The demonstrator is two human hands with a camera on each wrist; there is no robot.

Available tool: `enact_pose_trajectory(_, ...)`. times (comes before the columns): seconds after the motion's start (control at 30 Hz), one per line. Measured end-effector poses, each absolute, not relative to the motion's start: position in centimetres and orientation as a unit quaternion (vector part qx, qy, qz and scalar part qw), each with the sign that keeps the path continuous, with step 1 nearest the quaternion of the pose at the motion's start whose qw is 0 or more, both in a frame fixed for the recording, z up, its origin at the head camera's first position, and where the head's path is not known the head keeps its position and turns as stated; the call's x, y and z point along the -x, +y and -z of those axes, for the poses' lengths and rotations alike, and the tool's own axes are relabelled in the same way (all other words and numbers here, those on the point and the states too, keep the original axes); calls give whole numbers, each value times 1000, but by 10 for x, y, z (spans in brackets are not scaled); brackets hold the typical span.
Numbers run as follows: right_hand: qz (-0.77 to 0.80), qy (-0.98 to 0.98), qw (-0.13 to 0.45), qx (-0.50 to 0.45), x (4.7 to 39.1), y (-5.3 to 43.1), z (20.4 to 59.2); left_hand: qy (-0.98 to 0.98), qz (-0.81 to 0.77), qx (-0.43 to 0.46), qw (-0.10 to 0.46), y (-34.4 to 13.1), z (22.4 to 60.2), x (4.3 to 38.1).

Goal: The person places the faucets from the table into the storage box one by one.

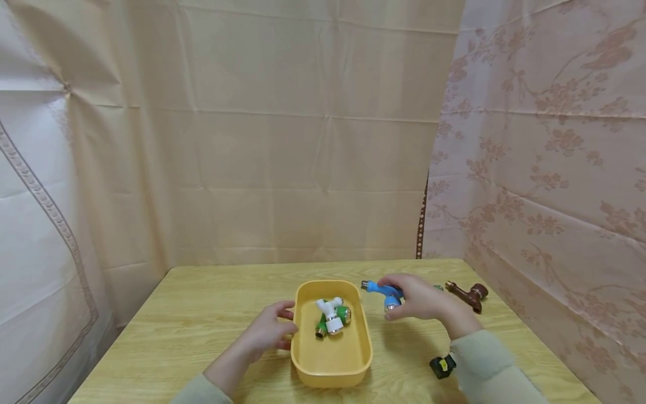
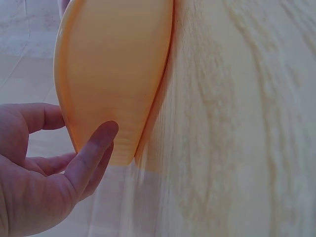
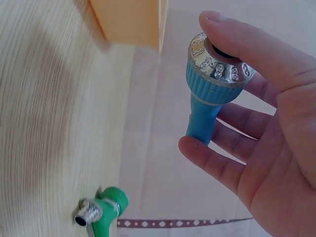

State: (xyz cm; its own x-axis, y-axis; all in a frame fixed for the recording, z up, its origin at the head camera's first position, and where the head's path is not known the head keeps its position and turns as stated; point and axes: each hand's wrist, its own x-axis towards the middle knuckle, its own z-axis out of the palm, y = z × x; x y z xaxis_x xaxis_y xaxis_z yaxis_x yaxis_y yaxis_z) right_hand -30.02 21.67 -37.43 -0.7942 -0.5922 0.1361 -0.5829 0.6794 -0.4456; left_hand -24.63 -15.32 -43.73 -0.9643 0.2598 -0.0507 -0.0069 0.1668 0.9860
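Blue fitting (image 3: pixel 212 88) (ribbed, silver-ended), gripped by right hand (image 1: pixel 420 297), left hand (image 1: pixel 267 331) with fingers apart

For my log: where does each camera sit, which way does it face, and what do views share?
Head: on the person's head, facing forward and down over the table and yellow tray; left grip, right grip and both sleeves show.
Left wrist: on that wrist, facing the tray's outer wall; left grip shows.
Right wrist: on that wrist, facing the held blue fitting; right grip shows.
Shared: head and left wrist both show the tray; head and right wrist, the blue fitting.
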Motion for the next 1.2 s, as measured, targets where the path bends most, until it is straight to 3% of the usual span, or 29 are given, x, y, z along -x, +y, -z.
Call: enact_pose_trajectory(1.2,205,903,45,375,290,147,382,755,-643,-84,103,-153,436,245)
